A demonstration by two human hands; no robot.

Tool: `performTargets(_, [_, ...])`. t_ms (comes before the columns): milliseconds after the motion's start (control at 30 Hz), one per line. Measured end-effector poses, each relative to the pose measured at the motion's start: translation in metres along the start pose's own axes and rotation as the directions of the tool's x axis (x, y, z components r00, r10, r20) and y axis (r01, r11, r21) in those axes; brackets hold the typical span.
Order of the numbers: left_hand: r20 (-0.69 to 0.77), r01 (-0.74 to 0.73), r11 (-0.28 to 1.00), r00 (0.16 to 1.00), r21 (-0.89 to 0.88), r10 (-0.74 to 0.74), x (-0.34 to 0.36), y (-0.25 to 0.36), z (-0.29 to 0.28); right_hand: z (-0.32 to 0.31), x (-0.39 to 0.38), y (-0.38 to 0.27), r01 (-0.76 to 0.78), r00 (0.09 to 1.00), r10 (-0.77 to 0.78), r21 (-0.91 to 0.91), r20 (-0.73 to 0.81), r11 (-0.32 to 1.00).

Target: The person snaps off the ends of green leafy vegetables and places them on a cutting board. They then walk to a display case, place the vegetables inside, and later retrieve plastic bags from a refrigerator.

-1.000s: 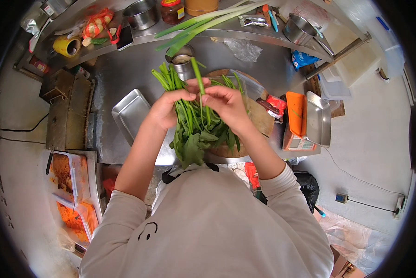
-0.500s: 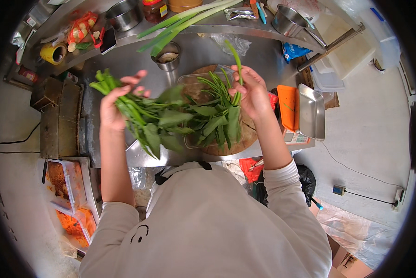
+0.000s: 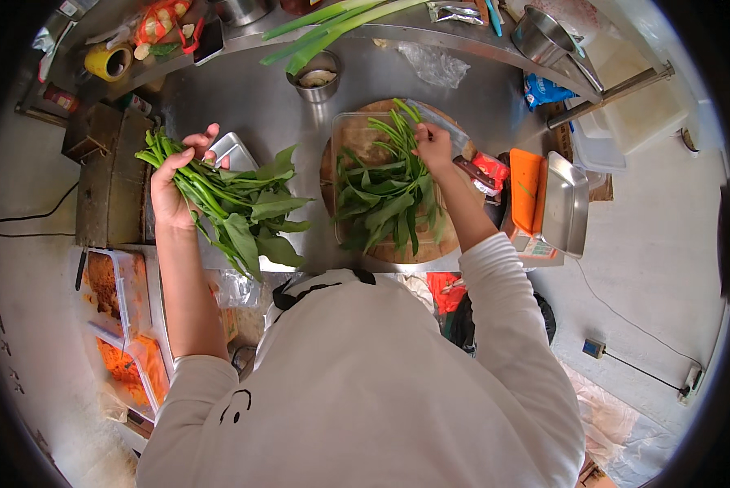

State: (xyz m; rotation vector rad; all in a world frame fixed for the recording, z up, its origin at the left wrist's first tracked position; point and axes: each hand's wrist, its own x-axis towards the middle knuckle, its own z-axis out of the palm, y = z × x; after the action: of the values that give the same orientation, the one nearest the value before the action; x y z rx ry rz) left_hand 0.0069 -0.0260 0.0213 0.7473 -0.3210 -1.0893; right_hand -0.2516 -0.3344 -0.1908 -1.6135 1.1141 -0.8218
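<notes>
My left hand (image 3: 178,175) is closed round a bunch of leafy green stalks (image 3: 247,232), held above the steel tray (image 3: 239,147) at left. My right hand (image 3: 432,146) grips pale green stems at the top of a second heap of greens (image 3: 385,207), over a clear plastic container (image 3: 342,126). The container sits on a round wooden board (image 3: 325,175). Just right of my right hand lie a dark-handled tool (image 3: 471,171) and a red packet (image 3: 495,171). A steel cup (image 3: 316,89) stands behind the board.
An overhead shelf (image 3: 414,28) holds long leeks (image 3: 304,53), pots and a yellow roll (image 3: 105,61). An orange tray (image 3: 527,187) and steel pan (image 3: 568,203) stand at right; a metal box (image 3: 105,195) and food tubs (image 3: 129,366) at left; a plastic bag (image 3: 430,65) at the back.
My hands have moved apart from the middle. The left carried its bunch leftward. The right, with its stalk, moved right and has since lowered onto the heap in the container.
</notes>
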Motion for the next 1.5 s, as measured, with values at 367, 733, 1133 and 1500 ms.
performTargets(367, [0.018, 0.063, 0.997, 0.998, 0.049, -0.064, 0.008, -0.009, 0.003, 0.007, 0.008, 0.000, -0.170, 0.945, 0.119, -0.146, -0.304, 0.975])
performTargets(733, [0.013, 0.110, 0.988, 0.994, 0.105, -0.112, 0.021, -0.010, 0.001, -0.017, -0.007, 0.011, 0.148, 0.964, -0.219, -0.379, -0.152, 0.914])
performTargets(1133, [-0.078, 0.294, 0.513, 0.913, 0.806, -0.400, 0.025, -0.076, 0.013, -0.033, -0.142, -0.046, 0.552, 0.801, -0.431, -0.236, 0.415, 0.800])
performTargets(1500, [-0.089, 0.372, 0.414, 0.824, 0.831, -0.560, 0.035, -0.144, 0.020, -0.029, -0.135, -0.022, 0.094, 0.939, -0.147, 0.178, 0.310, 0.980])
